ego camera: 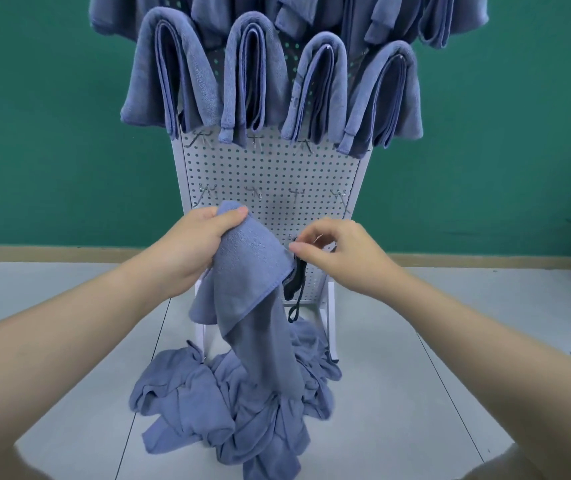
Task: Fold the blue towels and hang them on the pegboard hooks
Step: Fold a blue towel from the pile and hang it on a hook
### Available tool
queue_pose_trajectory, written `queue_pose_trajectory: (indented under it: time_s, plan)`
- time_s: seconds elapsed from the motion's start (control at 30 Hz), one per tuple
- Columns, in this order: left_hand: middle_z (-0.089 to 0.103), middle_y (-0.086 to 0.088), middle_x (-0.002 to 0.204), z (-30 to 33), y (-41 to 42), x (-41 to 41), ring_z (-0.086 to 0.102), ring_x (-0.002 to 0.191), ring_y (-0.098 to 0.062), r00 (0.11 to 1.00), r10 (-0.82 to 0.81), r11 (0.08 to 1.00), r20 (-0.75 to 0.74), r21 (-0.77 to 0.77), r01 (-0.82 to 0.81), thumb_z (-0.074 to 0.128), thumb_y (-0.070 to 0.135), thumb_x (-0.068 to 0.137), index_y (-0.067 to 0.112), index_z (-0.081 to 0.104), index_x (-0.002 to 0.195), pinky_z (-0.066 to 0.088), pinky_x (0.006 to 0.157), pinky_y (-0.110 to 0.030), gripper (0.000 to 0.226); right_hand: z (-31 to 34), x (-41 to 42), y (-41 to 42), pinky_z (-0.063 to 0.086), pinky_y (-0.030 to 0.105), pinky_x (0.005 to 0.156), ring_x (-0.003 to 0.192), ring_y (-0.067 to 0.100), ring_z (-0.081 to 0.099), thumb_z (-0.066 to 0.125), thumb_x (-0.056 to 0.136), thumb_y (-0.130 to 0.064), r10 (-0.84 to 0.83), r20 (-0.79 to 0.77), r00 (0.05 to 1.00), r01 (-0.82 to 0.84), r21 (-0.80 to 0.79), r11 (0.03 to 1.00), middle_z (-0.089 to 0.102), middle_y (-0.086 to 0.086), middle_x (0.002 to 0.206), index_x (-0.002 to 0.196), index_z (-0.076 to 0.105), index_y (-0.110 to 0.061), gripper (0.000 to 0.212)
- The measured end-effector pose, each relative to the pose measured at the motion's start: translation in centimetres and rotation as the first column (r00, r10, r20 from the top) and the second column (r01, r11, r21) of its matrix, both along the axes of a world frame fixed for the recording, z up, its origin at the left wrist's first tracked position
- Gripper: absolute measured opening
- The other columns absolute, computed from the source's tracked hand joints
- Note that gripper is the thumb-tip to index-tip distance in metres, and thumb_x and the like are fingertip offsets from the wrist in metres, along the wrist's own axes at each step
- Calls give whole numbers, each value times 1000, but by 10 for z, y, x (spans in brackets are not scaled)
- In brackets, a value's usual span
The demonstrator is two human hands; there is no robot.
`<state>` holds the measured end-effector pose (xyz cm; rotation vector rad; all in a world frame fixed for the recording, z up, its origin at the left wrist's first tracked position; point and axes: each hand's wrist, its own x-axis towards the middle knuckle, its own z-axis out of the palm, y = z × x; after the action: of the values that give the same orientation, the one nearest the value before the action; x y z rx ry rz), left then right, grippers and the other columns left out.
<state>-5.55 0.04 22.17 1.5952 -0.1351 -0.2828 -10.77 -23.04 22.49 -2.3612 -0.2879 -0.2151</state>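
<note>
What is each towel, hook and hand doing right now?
Held towel: lifted, unfolded, drooping to the pile.
Left hand: grips the towel's top.
Right hand: pinches its corner.
Floor pile: crumpled.
Hung towels: folded over hooks.
Lower hooks: bare.

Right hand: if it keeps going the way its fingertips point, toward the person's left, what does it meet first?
The right hand already pinches the held towel's corner, so it would press into that towel, then likely reach the left hand gripping the far side. The pegboard seems to stand behind; depth is unclear.
</note>
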Motion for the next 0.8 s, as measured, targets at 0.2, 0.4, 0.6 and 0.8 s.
queue_pose_trajectory:
  time_s: [0.2,0.4,0.6,0.8]
  plan:
    - [78,-12,111,1,-2,0,74,101,-23,999,28,999,17,-39,-28,57,33,105,7,72,111,55,97,-41,30,-9,-4,11,54,38,78,80,17,65,78,88,-45,29,-13,1000,-30,-71,997,70,1,87,84,71,-18,29]
    - [79,-9,109,-3,-2,2,75,105,-25,998,55,997,34,-57,-53,58,34,105,7,73,114,56,96,-41,32,-10,-7,15,36,23,53,51,11,40,76,89,-50,15,-133,991,-16,-8,1000,50,-3,52,64,68,-13,45]
    - [78,-14,109,-6,-4,2,74,107,-31,997,60,997,56,-43,-57,58,34,105,3,72,112,56,98,-46,34,-14,-7,25,43,27,61,62,12,54,75,94,-36,26,-183,983,8,182,983,69,13,71,78,77,-10,30]
    - [78,-12,111,-4,-5,0,74,104,-25,997,-21,999,72,-33,23,57,26,106,1,70,116,58,91,-38,30,-11,1,26,50,35,65,63,9,63,67,99,-19,-152,-120,981,186,349,919,70,10,68,82,76,-3,25]
